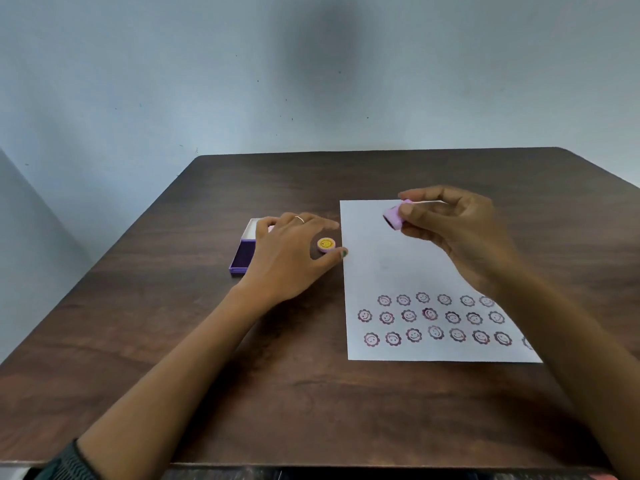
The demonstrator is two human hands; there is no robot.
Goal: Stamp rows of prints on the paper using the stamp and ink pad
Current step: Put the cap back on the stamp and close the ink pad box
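A white sheet of paper (398, 265) lies on the dark wooden table (242, 375), with three rows of purple smiley-flower prints (431, 318) along its near part. My right hand (457, 226) holds a small pink stamp (394, 214) tilted above the blank far part of the sheet. My left hand (291, 251) rests flat, fingers spread, beside the paper's left edge. It partly covers the open purple ink pad (240, 258). A round pink cap with a yellow smiley top (326, 244) sits between my left thumb and forefinger.
The table's far edge runs along a pale blue wall (311, 81). Bare wood lies in front of the paper and to the left of my left forearm. A dark band is around my left forearm at the bottom left.
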